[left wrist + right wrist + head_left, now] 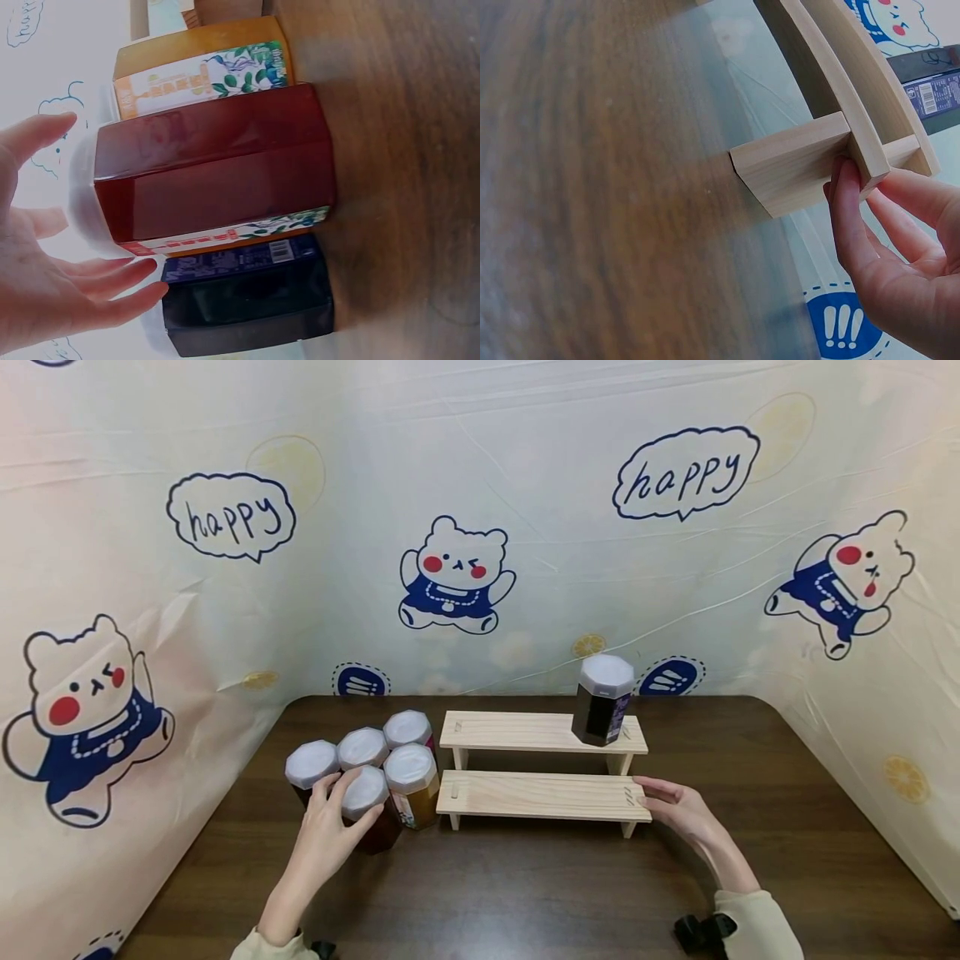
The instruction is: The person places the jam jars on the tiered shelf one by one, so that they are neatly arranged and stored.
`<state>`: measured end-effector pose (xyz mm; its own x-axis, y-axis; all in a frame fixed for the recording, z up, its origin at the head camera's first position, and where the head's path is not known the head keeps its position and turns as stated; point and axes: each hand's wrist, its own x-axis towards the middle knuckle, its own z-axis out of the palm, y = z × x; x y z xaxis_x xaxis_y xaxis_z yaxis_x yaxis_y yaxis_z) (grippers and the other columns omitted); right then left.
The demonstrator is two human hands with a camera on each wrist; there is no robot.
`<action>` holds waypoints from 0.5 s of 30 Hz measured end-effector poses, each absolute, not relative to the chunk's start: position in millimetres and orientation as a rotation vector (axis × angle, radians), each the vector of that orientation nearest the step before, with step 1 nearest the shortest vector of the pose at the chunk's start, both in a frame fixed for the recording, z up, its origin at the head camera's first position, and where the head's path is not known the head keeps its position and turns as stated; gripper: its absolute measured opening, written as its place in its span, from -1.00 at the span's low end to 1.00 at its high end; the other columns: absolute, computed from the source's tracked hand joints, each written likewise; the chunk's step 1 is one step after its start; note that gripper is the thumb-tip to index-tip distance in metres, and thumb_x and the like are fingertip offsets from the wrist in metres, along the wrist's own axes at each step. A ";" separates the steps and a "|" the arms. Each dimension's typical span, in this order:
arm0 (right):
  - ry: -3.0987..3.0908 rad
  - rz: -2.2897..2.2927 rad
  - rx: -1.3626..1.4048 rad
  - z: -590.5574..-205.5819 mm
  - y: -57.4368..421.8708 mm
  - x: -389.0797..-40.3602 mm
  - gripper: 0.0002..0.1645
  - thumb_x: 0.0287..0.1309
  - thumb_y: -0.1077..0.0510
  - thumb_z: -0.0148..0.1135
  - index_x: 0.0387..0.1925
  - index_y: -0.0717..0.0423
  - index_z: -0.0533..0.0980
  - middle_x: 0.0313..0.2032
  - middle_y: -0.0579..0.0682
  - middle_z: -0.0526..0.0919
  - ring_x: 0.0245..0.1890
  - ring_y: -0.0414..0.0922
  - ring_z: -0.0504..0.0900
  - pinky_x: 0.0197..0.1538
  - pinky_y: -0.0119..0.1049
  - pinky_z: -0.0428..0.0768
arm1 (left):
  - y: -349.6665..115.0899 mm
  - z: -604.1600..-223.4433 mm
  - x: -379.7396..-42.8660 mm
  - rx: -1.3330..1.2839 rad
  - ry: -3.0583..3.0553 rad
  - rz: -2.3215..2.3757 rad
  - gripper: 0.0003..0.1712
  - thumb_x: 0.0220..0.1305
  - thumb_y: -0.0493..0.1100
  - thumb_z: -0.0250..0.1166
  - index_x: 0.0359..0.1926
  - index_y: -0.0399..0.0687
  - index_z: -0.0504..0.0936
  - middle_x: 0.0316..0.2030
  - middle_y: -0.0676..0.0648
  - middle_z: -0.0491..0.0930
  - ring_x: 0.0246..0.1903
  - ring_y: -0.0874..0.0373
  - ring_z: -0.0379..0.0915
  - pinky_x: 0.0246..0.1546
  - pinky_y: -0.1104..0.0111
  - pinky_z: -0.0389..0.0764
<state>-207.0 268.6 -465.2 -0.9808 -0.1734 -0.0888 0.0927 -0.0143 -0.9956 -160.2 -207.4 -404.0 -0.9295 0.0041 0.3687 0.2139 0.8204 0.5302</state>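
Observation:
My left hand (324,827) is spread over the white lid (365,792) of the front dark red jar (217,169). In the left wrist view its thumb is apart from the lid, and the fingertips reach toward a dark jar (247,292) alongside. An amber jar (417,802) stands just right of the red one. At the right end of the front wooden shelf (536,795), my right hand (686,814) pinches the board's edge between thumb and fingers. In the right wrist view, the thumb and fingers (847,217) lie on either side of the board end.
Behind the front shelf stands a rear wooden shelf (517,732), bearing one dark jar (602,706) near its right end. More white-lidded jars (363,747) crowd behind the red one. A printed cloth (570,568) surrounds the brown table (517,893) at the back and sides.

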 end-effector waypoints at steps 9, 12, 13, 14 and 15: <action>2.089 -2.073 -0.076 -465.6 267.9 -206.4 -0.37 0.06 0.30 0.15 0.12 0.53 0.19 0.00 0.23 0.41 -0.20 -0.29 0.53 -0.15 -0.41 0.50 | -207.9 -411.5 -161.6 -0.155 -2.651 -0.898 -0.37 0.03 -0.12 0.30 0.12 -0.19 0.29 0.00 -0.38 0.16 -0.04 -0.28 0.22 -0.11 -0.12 0.29; 2.084 -2.073 -0.087 -464.9 267.9 -206.5 -0.37 0.07 0.30 0.14 0.13 0.55 0.17 -0.01 0.21 0.42 -0.20 -0.29 0.53 -0.15 -0.40 0.50 | -207.3 -413.9 -162.4 -0.135 -2.636 -0.929 -0.35 0.01 -0.13 0.31 0.12 -0.19 0.29 -0.02 -0.36 0.17 -0.06 -0.26 0.25 -0.12 -0.10 0.31; 2.081 -2.076 -0.087 -464.6 267.9 -206.5 -0.37 0.07 0.31 0.13 0.13 0.55 0.17 -0.01 0.20 0.42 -0.20 -0.29 0.53 -0.15 -0.40 0.50 | -207.1 -414.8 -162.7 -0.127 -2.630 -0.937 -0.34 0.00 -0.14 0.32 0.12 -0.20 0.29 -0.03 -0.36 0.17 -0.07 -0.26 0.25 -0.12 -0.09 0.31; 2.077 -2.079 -0.087 -464.3 267.8 -206.7 -0.37 0.07 0.31 0.13 0.13 0.55 0.17 -0.02 0.19 0.43 -0.20 -0.29 0.53 -0.15 -0.40 0.50 | -207.0 -416.0 -163.2 -0.118 -2.622 -0.945 -0.34 -0.01 -0.14 0.33 0.12 -0.20 0.29 -0.04 -0.36 0.18 -0.07 -0.26 0.26 -0.12 -0.09 0.31; 2.077 -2.080 -0.086 -463.6 267.8 -206.5 -0.37 0.07 0.31 0.13 0.13 0.56 0.16 -0.01 0.20 0.42 -0.20 -0.29 0.53 -0.15 -0.40 0.50 | -206.9 -417.5 -163.7 -0.109 -2.612 -0.952 -0.33 -0.03 -0.15 0.34 0.11 -0.21 0.30 -0.05 -0.36 0.20 -0.08 -0.25 0.27 -0.12 -0.08 0.31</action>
<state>-206.5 267.8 -463.6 -0.9781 -0.1825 -0.1003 0.1005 0.0078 -0.9949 -163.7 -206.9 -417.5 -0.9331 -0.0489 0.3562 0.1918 0.7704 0.6081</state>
